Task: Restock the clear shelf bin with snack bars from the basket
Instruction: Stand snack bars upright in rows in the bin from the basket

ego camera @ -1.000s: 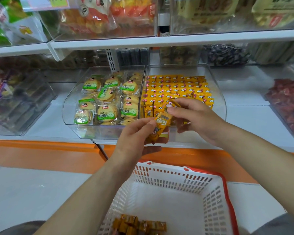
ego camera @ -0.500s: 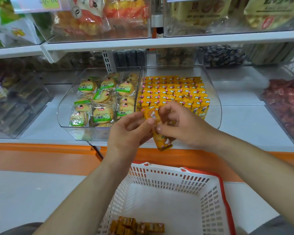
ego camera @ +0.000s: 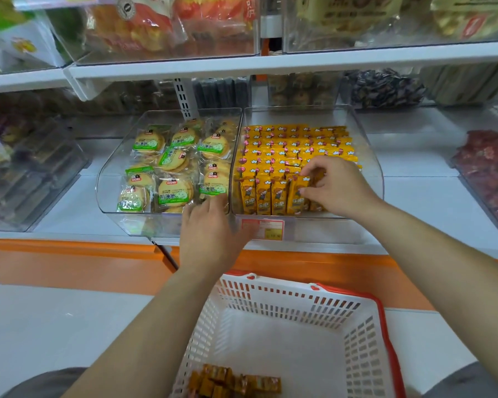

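Standing upright along the front of the clear bin, a row of yellow-orange snack bars faces you. Behind it, more of them lie flat in tight rows to the back wall. Your right hand is inside the bin at the right end of that front row, thumb and fingers curled onto one bar, pinching it among its neighbours.

Your left hand is outside, at the front lip where this bin meets the one on its left. Its fingers are stretched out and hold nothing; it is blurred, so whether the fingertips touch the plastic cannot be told. A red-and-white price label sits on the bin's front, just beside that hand.

The neighbouring bin holds round biscuits in clear packs with green labels. Below your forearms is the white basket with its red rim, and a small heap of bars lies on its floor at the near edge. Both bins stand on a white shelf.
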`<action>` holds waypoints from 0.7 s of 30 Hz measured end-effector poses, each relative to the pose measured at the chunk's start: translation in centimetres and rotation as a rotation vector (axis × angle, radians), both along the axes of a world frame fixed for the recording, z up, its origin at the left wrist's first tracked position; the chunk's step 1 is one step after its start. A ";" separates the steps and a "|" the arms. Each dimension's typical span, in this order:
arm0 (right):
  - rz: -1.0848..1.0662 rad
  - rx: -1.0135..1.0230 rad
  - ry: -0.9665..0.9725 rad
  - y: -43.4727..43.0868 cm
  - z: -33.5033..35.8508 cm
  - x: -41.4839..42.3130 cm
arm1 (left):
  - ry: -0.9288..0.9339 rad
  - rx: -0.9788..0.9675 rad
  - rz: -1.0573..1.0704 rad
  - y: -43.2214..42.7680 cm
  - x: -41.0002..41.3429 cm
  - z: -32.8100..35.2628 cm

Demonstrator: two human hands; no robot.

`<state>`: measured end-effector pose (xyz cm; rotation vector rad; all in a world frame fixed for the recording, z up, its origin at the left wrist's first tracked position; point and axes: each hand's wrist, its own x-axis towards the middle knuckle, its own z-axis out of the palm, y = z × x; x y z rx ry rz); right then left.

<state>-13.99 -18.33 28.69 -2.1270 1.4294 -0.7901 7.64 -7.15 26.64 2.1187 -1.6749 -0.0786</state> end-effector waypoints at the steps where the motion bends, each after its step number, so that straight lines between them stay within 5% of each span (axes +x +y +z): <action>1: 0.001 -0.011 0.017 -0.1 -0.4 0.3 | -0.062 0.023 0.002 -0.2 0.0 -0.2; 9: -0.039 -0.045 0.137 0.0 -1.5 1.4 | -0.073 0.069 0.001 -0.2 0.1 0.0; 14: -0.093 -0.117 0.238 1.9 0.7 0.3 | 0.234 -0.014 -0.002 0.9 0.0 2.0; 18: -0.036 -0.167 0.176 5.5 2.8 -0.8 | 0.217 -0.104 -0.084 3.7 -0.5 3.5; 21: 0.102 -0.112 0.085 8.8 3.8 -0.4 | 0.203 0.043 -0.204 6.2 -0.6 3.0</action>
